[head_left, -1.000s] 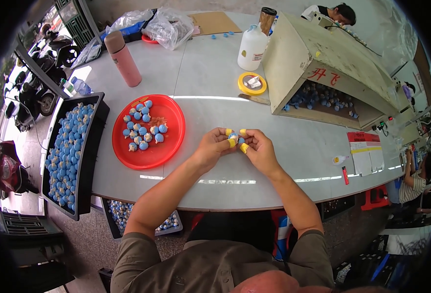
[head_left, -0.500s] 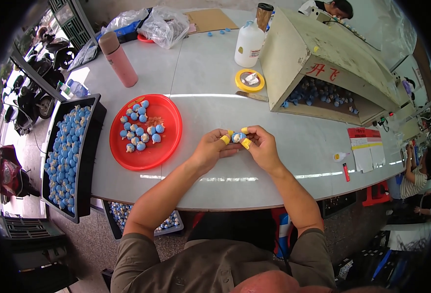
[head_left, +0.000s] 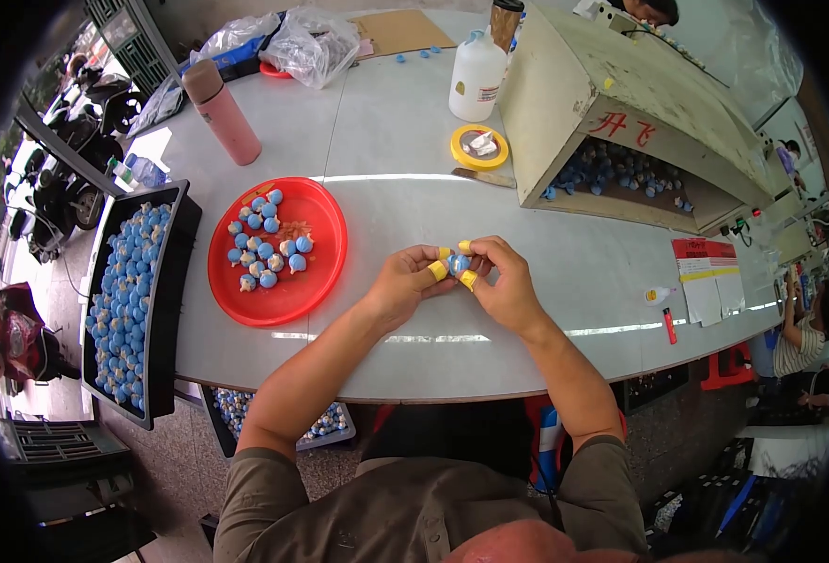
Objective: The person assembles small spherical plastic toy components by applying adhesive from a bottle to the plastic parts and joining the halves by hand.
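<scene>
Blue piece (head_left: 458,266) is pinched between the fingertips of both hands, held above the counter (head_left: 386,366) in front of the person's chest. The left hand (head_left: 403,284) has its grip closed on one side of it; the right hand (head_left: 508,284) pinches the other, thumb below and index finger above. Yellow wraps (head_left: 438,270) cover the tips of thumbs and index fingers. To the left lies a round red tray (head_left: 325,281) carrying a loose cluster of similar blue pieces, and beyond it a black bin (head_left: 172,310) full of more. Farther up stand a pink flask (head_left: 231,127), a yellow tape roll (head_left: 480,163) and a white bottle (head_left: 475,80), just beside a cream-coloured box (head_left: 640,84) with blue pieces inside.
</scene>
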The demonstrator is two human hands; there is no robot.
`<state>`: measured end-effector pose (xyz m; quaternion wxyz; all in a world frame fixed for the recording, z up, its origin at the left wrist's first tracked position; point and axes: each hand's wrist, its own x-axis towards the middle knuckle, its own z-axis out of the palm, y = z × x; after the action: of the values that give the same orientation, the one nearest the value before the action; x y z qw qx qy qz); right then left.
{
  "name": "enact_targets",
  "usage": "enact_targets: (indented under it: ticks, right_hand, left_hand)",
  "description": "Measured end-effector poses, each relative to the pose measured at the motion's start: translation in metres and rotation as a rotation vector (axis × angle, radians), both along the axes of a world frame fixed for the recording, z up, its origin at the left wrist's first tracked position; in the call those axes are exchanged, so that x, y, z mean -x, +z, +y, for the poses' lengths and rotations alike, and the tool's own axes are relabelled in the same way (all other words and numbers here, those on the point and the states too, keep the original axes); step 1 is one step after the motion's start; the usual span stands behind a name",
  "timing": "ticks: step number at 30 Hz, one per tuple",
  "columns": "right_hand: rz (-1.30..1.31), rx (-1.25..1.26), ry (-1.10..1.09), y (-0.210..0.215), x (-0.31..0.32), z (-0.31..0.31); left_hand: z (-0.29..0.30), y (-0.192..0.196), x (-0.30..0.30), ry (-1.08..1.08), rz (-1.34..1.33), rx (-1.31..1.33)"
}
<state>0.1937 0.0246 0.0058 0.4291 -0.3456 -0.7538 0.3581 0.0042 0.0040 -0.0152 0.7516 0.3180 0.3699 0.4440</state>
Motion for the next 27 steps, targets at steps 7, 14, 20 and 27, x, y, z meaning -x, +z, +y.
enact_targets:
  ticks: [7, 14, 20, 27]
  right_hand:
    - [-0.126, -0.047, -0.022, 0.010, 0.000, -0.005]
    - [-0.158, -0.052, -0.012, 0.013, 0.000, -0.006]
    - [-0.131, 0.032, 0.023, 0.013, -0.004, -0.002]
    - [-0.206, -0.018, 0.010, 0.012, -0.004, -0.007]
  left_hand:
    - [-0.003, 0.003, -0.004, 0.038, 0.016, -0.054]
    - [-0.003, -0.002, -0.009, 0.063, 0.123, -0.164]
    - [-0.004, 0.001, -0.007, 0.050, 0.104, -0.136]
    - [-0.007, 0.002, -0.012, 0.061, 0.373, -0.239]
